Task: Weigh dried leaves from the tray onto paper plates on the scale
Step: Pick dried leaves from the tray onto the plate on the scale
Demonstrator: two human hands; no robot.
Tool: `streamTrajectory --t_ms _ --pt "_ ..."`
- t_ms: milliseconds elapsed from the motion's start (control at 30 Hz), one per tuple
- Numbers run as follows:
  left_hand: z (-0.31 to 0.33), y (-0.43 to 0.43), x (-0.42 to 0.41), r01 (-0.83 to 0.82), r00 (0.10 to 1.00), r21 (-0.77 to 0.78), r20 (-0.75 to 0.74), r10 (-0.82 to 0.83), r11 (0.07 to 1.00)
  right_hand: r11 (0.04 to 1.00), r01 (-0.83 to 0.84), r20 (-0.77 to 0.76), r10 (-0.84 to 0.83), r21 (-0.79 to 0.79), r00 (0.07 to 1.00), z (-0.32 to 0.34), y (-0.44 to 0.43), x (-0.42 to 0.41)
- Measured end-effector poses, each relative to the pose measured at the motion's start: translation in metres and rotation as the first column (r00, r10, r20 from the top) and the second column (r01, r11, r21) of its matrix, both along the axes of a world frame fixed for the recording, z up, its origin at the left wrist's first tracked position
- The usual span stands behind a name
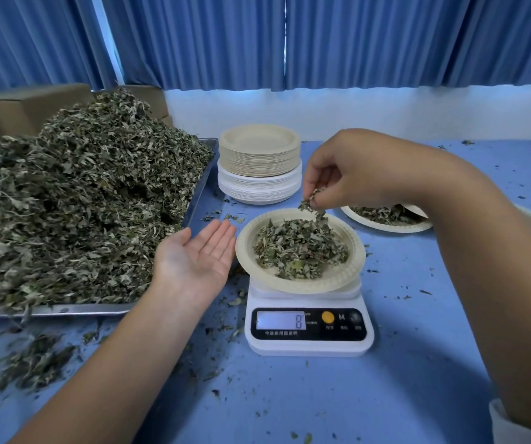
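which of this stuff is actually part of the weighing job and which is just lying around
In the job:
- tray with dried leaves heaped on it
- scale
- paper plate on the scale
- right hand, pinching leaves over that plate
- left hand, palm up beside it
- plate stack
- filled plate, set aside

Lying about:
- cardboard boxes
- curtain
- leaf crumbs on the table

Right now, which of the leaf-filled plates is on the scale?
The plate under the right hand sits on the white scale; the other filled plate lies on the table behind.
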State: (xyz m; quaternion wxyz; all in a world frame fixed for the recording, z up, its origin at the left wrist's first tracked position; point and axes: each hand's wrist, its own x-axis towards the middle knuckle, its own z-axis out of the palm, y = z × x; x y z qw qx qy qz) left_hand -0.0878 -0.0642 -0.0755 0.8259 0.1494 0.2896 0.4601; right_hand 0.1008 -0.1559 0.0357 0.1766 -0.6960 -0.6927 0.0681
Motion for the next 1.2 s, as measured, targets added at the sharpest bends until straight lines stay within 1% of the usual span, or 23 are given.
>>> streamTrajectory --t_ms 467,600,767,867,1000,1200 --pt "0.000 0.000 0.000 0.005 1.000 0.003 -0.006 -0.005 1.000 0.999 -0.019 -0.044 0.021 0.045 0.999 -0.004 0.006 -0.001" --pt "-0.001 0.000 0.000 0.005 1.000 0.006 -0.006 -0.005 1.000 0.999 -0.015 -0.019 0.014 -0.041 1.000 -0.013 0.012 -0.001" --pt "-0.001 0.000 0.000 0.009 1.000 0.007 -0.007 -0.009 1.000 0.982 0.051 0.082 -0.037 -0.179 0.996 -0.029 0.023 0.004" --pt "-0.001 0.001 0.000 0.010 1.000 0.003 -0.004 -0.010 1.000 0.970 0.071 0.125 -0.043 -0.232 0.991 -0.035 0.026 0.004" --pt "-0.001 0.001 0.000 0.012 1.000 0.007 -0.001 -0.012 1.000 0.965 0.066 0.127 -0.034 -0.254 0.991 -0.038 0.027 0.003" --pt "-0.002 0.002 0.000 0.016 1.000 0.009 0.005 -0.016 1.000 0.978 0.056 0.079 -0.040 -0.203 0.996 -0.033 0.025 0.004"
